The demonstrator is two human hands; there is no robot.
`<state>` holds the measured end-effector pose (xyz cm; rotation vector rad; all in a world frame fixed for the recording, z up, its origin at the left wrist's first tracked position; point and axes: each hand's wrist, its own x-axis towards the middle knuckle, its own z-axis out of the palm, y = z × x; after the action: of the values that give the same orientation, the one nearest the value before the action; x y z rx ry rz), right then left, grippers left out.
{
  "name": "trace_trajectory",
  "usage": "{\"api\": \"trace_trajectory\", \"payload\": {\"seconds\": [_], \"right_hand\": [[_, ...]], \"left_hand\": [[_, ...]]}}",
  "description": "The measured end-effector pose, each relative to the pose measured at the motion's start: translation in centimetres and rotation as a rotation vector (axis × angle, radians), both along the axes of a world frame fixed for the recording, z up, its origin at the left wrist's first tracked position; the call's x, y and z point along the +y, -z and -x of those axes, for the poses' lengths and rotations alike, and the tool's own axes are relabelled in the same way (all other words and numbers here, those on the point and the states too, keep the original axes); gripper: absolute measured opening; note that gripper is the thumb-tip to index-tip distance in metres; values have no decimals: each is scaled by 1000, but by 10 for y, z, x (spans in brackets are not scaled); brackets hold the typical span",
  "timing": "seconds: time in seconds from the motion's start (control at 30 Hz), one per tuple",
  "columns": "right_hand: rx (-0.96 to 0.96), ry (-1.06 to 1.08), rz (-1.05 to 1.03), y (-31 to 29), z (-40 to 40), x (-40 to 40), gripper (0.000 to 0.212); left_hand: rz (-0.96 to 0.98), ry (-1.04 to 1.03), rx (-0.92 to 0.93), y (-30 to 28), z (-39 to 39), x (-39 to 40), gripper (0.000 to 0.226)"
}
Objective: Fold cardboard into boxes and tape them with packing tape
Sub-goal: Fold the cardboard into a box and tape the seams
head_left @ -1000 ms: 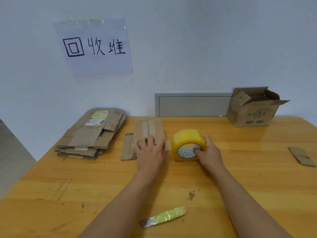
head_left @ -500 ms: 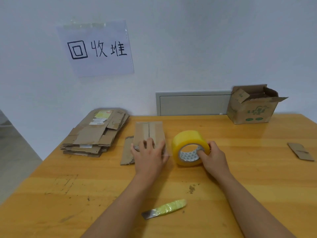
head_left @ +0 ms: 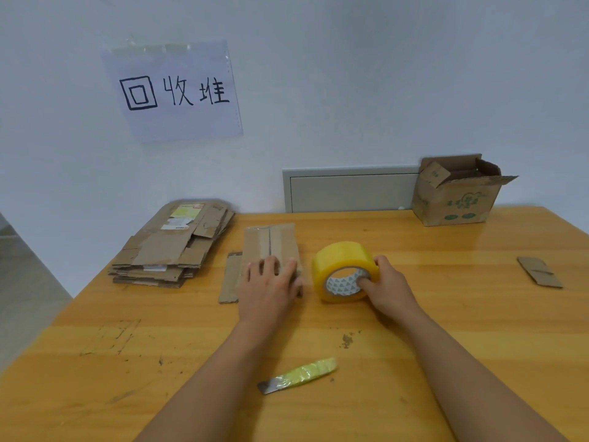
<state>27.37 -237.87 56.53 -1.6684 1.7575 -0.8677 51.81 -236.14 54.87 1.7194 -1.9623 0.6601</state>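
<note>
A small brown cardboard box (head_left: 271, 242) with a taped seam on top sits mid-table. My left hand (head_left: 271, 282) rests flat on its near end with fingers straight. Just to its right stands a yellow roll of packing tape (head_left: 338, 260) on its edge. My right hand (head_left: 387, 282) grips the roll, thumb inside the core and fingers round the outer rim. A flat cardboard strip (head_left: 230, 277) lies against the box's left side.
A stack of flattened cardboard (head_left: 172, 247) lies at the far left of the wooden table (head_left: 446, 298). An open box with green print (head_left: 455, 193) stands at the back right. A small cardboard scrap (head_left: 538, 271) lies at the right. A yellow-handled utility knife (head_left: 299, 374) lies near me.
The roll of tape has shifted slightly right, away from the box, with my right hand still on it. My left hand stays on the box.
</note>
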Motion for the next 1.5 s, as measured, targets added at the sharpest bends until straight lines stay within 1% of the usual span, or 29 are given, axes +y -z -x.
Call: {"api": "trace_trajectory", "payload": {"seconds": [0.07, 0.17, 0.2, 0.23, 0.3, 0.33, 0.37, 0.4, 0.47, 0.53, 0.6, 0.7, 0.77, 0.83, 0.87, 0.97, 1.03, 1.07, 1.1, 1.13, 1.17, 1.2, 1.23, 1.27, 1.3, 1.33, 1.37, 1.43, 1.5], "right_hand": [[72, 53, 82, -5, 9, 0, 27], [186, 152, 290, -5, 20, 3, 44], [175, 180, 322, -2, 19, 4, 49], [101, 207, 304, 1, 16, 5, 52], [-134, 237, 153, 6, 9, 6, 51], [-209, 227, 67, 8, 8, 6, 48], [-229, 205, 16, 9, 9, 6, 44], [-213, 179, 17, 8, 13, 5, 37], [-126, 194, 117, 4, 27, 2, 30], [-52, 333, 243, 0, 48, -3, 38], [-89, 448, 261, 0, 61, -4, 46], [-200, 456, 165, 9, 62, -3, 50], [-165, 399, 184, 15, 67, -2, 37], [-133, 419, 234, 14, 76, -2, 27], [-131, 448, 261, 13, 80, -2, 29], [-159, 494, 264, 9, 78, -2, 47], [-165, 533, 246, 6, 73, 2, 67], [-113, 575, 289, 3, 69, 6, 76], [-22, 601, 400, -1, 62, 13, 79], [71, 584, 555, -5, 52, 21, 76], [143, 516, 703, -8, 39, 28, 69], [207, 386, 797, -10, 24, 36, 60], [245, 161, 787, -10, 10, 44, 52], [271, -108, 661, -10, -4, 53, 48], [311, -367, 428, -12, -16, 63, 47], [373, -572, 210, -11, -27, 72, 48], [449, -703, 92, -9, -36, 78, 48], [564, -817, 66, -6, -51, 89, 45], [586, -857, 69, -8, -60, 94, 36]], "left_hand": [[-10, -10, 13, -4, -6, -2, 31], [-46, -25, 28, -7, -9, -5, 26], [-60, -36, 32, -8, -7, -6, 26], [-70, -50, 38, -8, -5, -5, 26], [-60, -68, 49, -8, -1, -5, 25], [-57, -65, 54, -8, -2, -5, 25], [-61, -56, 54, -8, -3, -5, 25], [-68, -48, 49, -8, -5, -5, 25], [-86, -38, 38, -9, -9, -6, 26], [-103, -33, 42, -10, -11, -7, 26], [-113, -31, 58, -12, -10, -7, 25], [-132, -24, 81, -13, -9, -7, 23], [-128, -17, 79, -13, -12, -8, 23], [-121, -15, 73, -13, -17, -11, 23], [-119, -17, 77, -13, -17, -12, 23], [-128, -26, 108, -12, -15, -12, 22], [-136, -28, 125, -10, -15, -11, 23], [-140, -26, 132, -8, -15, -10, 24], [-143, -23, 140, -7, -15, -10, 26], [-142, -19, 149, -5, -16, -9, 29], [-139, -13, 161, -5, -16, -9, 32], [-139, -6, 173, -5, -16, -8, 33], [-140, 2, 181, -4, -17, -8, 34], [-137, 10, 184, -4, -17, -7, 33], [-133, 17, 183, -4, -18, -7, 33], [-131, 23, 181, -5, -19, -5, 36], [-135, 31, 178, -5, -21, -5, 39], [-149, 47, 185, -6, -24, -3, 39], [-167, 61, 203, -5, -26, -3, 43]]}}
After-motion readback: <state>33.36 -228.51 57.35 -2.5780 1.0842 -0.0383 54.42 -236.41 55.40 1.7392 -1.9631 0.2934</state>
